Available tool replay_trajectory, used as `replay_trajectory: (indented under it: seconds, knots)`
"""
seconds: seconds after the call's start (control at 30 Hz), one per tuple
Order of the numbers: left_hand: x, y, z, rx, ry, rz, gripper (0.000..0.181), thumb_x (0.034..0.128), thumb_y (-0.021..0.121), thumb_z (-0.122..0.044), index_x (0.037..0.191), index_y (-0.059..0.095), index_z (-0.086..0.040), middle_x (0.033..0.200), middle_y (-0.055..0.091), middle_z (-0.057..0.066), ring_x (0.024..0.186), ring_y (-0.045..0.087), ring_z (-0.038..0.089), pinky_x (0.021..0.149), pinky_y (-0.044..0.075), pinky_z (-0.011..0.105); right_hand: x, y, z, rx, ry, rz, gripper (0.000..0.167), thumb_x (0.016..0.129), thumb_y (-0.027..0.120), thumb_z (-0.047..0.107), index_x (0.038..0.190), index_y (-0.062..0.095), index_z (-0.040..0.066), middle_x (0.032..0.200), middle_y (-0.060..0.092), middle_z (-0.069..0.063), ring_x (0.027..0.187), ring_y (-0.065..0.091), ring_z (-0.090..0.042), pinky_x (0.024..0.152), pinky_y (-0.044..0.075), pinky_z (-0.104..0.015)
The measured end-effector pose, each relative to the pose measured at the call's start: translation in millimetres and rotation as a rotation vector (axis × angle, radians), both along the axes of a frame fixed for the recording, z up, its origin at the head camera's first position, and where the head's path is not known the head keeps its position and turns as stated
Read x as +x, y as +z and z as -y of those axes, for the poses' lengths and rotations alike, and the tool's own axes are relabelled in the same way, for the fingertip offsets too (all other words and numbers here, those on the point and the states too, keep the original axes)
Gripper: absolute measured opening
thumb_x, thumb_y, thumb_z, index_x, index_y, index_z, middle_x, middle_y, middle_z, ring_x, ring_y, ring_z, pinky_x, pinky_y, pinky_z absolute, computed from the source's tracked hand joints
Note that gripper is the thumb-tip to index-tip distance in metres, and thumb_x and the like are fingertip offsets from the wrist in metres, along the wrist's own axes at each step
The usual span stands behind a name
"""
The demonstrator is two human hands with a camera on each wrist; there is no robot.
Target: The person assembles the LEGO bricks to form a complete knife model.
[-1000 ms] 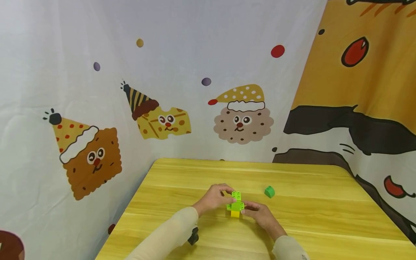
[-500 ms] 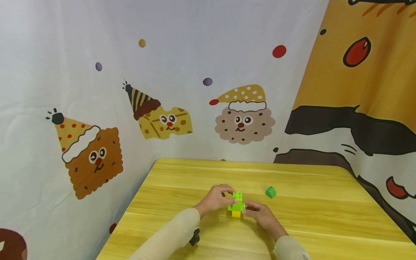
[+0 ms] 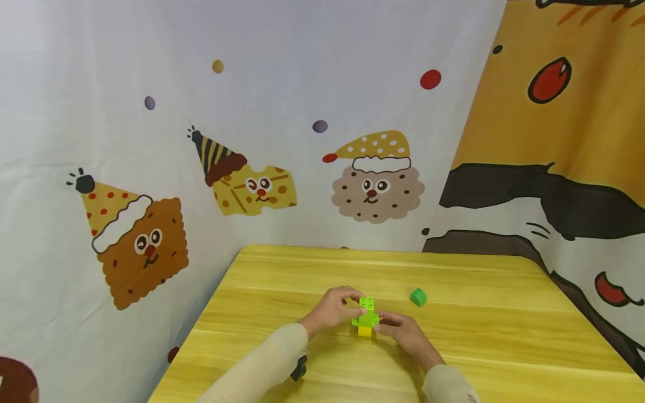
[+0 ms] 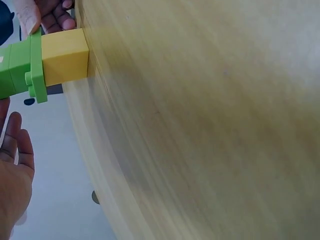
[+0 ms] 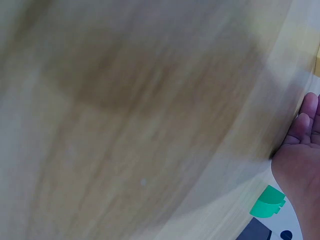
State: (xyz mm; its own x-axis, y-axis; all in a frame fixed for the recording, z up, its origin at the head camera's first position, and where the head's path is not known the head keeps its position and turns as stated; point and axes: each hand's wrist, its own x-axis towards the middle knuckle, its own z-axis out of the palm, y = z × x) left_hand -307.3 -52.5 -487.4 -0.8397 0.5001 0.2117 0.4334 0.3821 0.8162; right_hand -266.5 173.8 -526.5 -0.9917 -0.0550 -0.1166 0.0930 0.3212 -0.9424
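Observation:
A small stack of toy building bricks [image 3: 366, 318] stands upright on the table, lime green above and yellow at the bottom. Its green studded plate sticks out at both sides. My left hand [image 3: 334, 308] grips the upper green brick from the left, thumb in front and fingers behind. At the plate's right end, my right hand [image 3: 405, 333] pinches with thumb and index finger. In the left wrist view the yellow brick [image 4: 65, 56] shows below the plate. Most of the right hand's fingertips are cut off in the right wrist view.
A loose dark green curved brick [image 3: 418, 297] lies behind and to the right of the stack. The wood-grain table [image 3: 504, 324] reaches back to a printed cloth [image 3: 282, 112]. A black object [image 3: 299, 368] shows at my left sleeve.
Both hands keep their places on the stack. The head view shifts slightly; nothing else visibly moves.

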Motion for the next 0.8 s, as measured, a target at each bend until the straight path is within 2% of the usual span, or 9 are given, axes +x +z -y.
replay_trajectory:
  seconds: [0.37, 0.6, 0.8]
  knots:
    - [1.6, 4.5, 3.6, -0.006, -0.006, 0.024, 0.032, 0.0894, 0.074, -0.040, 0.118, 0.071, -0.026, 0.108, 0.063, -0.015, 0.110, 0.058, 0.028, 0.088, 0.045, 0.034, -1.2, 0.0, 2, -0.032, -0.016, 0.013, 0.046, 0.082, 0.082, 0.023, 0.123, 0.070, 0.006, 0.113, 0.070, -0.009, 0.107, 0.062, -0.026, 0.094, 0.046, -0.051]
    - [-0.9, 0.2, 11.4, -0.040, 0.006, 0.028, 0.047, 0.0883, 0.075, -0.041, 0.128, 0.067, -0.018, 0.116, 0.065, -0.008, 0.114, 0.058, 0.027, 0.091, 0.046, 0.038, -0.8, 0.5, 2, -0.036, -0.021, 0.013, 0.045, 0.082, 0.083, 0.022, 0.121, 0.071, 0.005, 0.111, 0.070, -0.008, 0.105, 0.062, -0.025, 0.093, 0.047, -0.051]
    - [-4.3, -5.7, 22.4, -0.055, 0.041, 0.045, 0.053, 0.0877, 0.076, -0.039, 0.132, 0.064, -0.013, 0.118, 0.066, -0.005, 0.117, 0.057, 0.026, 0.092, 0.046, 0.039, -0.4, 0.8, 3, -0.041, -0.031, 0.007, 0.044, 0.082, 0.083, 0.021, 0.121, 0.071, 0.005, 0.110, 0.070, -0.007, 0.104, 0.062, -0.025, 0.093, 0.048, -0.050]
